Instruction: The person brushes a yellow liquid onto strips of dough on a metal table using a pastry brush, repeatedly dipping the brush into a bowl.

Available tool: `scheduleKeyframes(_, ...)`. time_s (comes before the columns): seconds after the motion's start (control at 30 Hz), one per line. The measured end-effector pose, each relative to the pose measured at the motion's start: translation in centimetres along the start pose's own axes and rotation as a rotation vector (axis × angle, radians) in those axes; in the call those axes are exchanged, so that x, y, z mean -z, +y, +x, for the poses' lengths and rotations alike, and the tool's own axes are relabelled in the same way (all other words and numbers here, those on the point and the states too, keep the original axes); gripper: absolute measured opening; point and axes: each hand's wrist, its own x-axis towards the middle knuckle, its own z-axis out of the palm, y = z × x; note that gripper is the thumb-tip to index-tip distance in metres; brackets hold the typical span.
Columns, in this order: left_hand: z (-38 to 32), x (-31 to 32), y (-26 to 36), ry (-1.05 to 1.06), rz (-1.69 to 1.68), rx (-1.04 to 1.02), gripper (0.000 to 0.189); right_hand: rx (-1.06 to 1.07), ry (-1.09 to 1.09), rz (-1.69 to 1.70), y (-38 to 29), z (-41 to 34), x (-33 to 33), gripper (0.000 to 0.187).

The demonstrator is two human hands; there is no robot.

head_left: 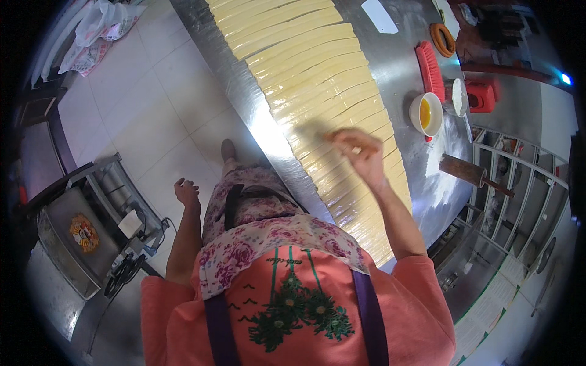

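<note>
My right hand (359, 148) is over a long sheet of pale yellow dough (320, 87), cut crosswise into many narrow strips lying side by side. Its fingers are closed on what looks like a pastry brush (317, 130), blurred against the dough. Much of the dough surface has a wet shine. Off the table's near edge, my left hand (187, 191) hangs over the floor with loosely bent fingers and nothing in it. To the right of the dough stands a white bowl (414, 116) with orange-yellow liquid, like beaten egg, inside.
The steel table (389, 59) also bears a white scraper (380, 16), a red bench brush (429, 68), a container of white powder (458, 97), a brown ring (442, 40) and a wooden rolling pin (462, 170). White flour dusts the table. A metal rack (517, 183) stands beyond.
</note>
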Motion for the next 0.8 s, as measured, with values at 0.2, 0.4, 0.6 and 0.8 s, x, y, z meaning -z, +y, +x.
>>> scheduleKeyframes(0.2, -0.5, -1.1, 1.2, -0.025, 0.026, -0.002, 0.036, 0.453, -0.411, -0.404, 1.5, -3.0, -2.1, 0.023)
scheduleKeyframes(0.4, -0.4, -1.5, 1.4, -0.033, 0.049, -0.043, 0.035, 0.496, -0.56, -0.5, 2.6, -2.3, -1.0, 0.033)
scheduleKeyframes(0.6, -0.6, -1.8, 1.1, -0.023, 0.03, -0.006, 0.035, 0.368, -0.426, -0.491, 4.4, -0.7, 3.3, 0.035)
scheduleKeyframes(0.8, -0.5, -1.6, 0.9, -0.025, 0.059, -0.017, 0.035, 0.247, 0.19, -0.473, 5.6, 2.6, 9.0, 0.016)
